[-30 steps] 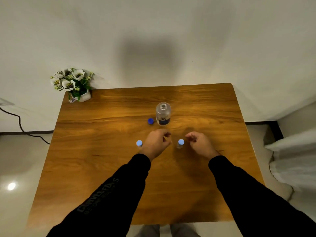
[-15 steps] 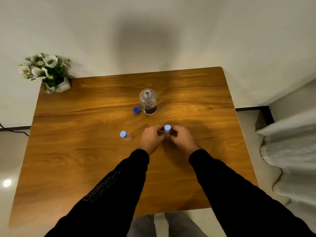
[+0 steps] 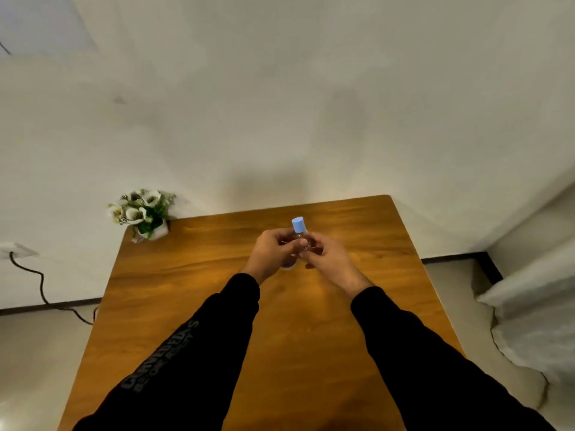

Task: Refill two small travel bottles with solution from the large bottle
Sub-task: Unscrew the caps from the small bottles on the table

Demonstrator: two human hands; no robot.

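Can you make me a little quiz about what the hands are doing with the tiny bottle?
1. True or false: the light blue cap is off the small clear travel bottle.
2. Which hands hold that bottle? A) left hand only B) right hand only C) both hands
3. What stands at the far left corner of the brown wooden table?

Key
1. False: the cap sits on the bottle's top.
2. C: the left hand and the right hand both grip it, raised above the table.
3. A small white pot of white flowers.
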